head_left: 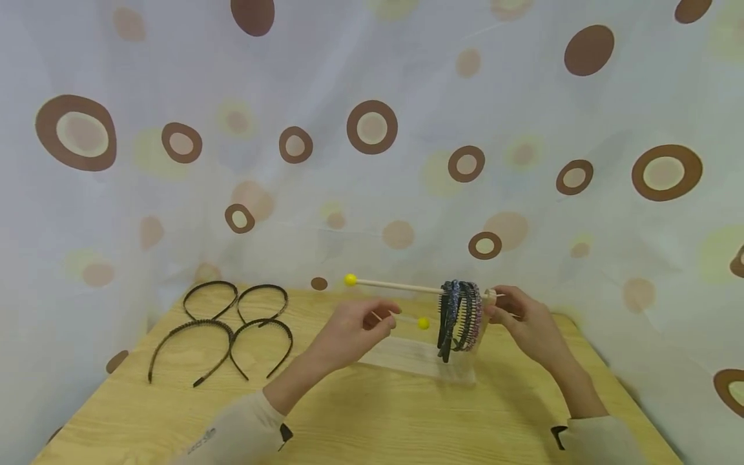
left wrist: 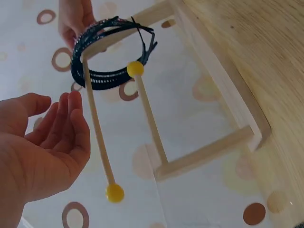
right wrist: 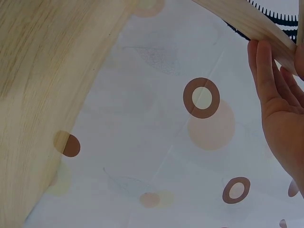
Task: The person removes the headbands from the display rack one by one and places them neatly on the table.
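A light wooden stand (head_left: 415, 356) has a flat base, uprights and two rods with yellow ball ends. Several dark toothed headbands (head_left: 459, 316), one with a pinkish glitter edge, hang together at the right end of the longer rod (head_left: 398, 285). My right hand (head_left: 529, 326) grips the stand's right upright at its top; the right wrist view shows fingers (right wrist: 268, 71) against the wood. My left hand (head_left: 354, 332) hovers before the stand near the shorter rod's yellow ball (head_left: 423, 323). Its fingers bend loosely with nothing held, as the left wrist view of the hand (left wrist: 47, 147) shows.
To the left, several thin black headbands lie in two rows, among them a back one (head_left: 210, 284) and a front one (head_left: 192, 323). The wooden table (head_left: 372, 426) meets a pale cloth (head_left: 407, 194) with brown circles behind it.
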{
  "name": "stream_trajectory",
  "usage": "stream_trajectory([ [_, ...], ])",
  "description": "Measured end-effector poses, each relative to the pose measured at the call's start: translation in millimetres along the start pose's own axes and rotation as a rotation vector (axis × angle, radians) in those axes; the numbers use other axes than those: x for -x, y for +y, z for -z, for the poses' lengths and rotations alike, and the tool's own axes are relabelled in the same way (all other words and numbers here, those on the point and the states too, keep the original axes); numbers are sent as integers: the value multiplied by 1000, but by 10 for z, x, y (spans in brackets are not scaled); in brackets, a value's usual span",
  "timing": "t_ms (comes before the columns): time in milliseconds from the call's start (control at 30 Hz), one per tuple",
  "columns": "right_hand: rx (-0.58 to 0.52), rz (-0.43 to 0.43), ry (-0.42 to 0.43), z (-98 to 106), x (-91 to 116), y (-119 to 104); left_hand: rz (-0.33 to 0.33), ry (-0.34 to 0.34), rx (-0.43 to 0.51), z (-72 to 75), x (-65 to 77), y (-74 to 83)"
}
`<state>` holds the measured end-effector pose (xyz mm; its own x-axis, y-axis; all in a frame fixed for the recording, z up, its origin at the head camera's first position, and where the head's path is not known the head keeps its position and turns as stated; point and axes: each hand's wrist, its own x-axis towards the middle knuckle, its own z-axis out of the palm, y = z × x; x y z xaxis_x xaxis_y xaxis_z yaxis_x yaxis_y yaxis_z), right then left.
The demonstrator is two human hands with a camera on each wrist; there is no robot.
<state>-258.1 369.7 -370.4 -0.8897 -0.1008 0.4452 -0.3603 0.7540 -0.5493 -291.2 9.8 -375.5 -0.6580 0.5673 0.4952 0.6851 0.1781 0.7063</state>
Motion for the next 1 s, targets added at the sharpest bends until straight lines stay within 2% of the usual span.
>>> stream_trajectory([
  [133, 10, -5, 1, -13, 1, -9, 17, 55, 33, -268, -165, 95],
  [300, -5, -5, -3, -40, -18, -43, 140, 119, 122, -516, -281, 203],
  [367, -14, -4, -4, -48, -24, -51, 165, 145, 145, -601, -301, 227],
  [567, -23, 3, -1, -53, -21, -49, 161, 213, 191, -821, -325, 265],
  [733, -20, 17, 7, -27, -19, -50, 139, 259, 239, -942, -352, 271],
  [1000, -24, -9, 10, 13, 10, -37, 130, 245, 264, -1014, -399, 215],
])
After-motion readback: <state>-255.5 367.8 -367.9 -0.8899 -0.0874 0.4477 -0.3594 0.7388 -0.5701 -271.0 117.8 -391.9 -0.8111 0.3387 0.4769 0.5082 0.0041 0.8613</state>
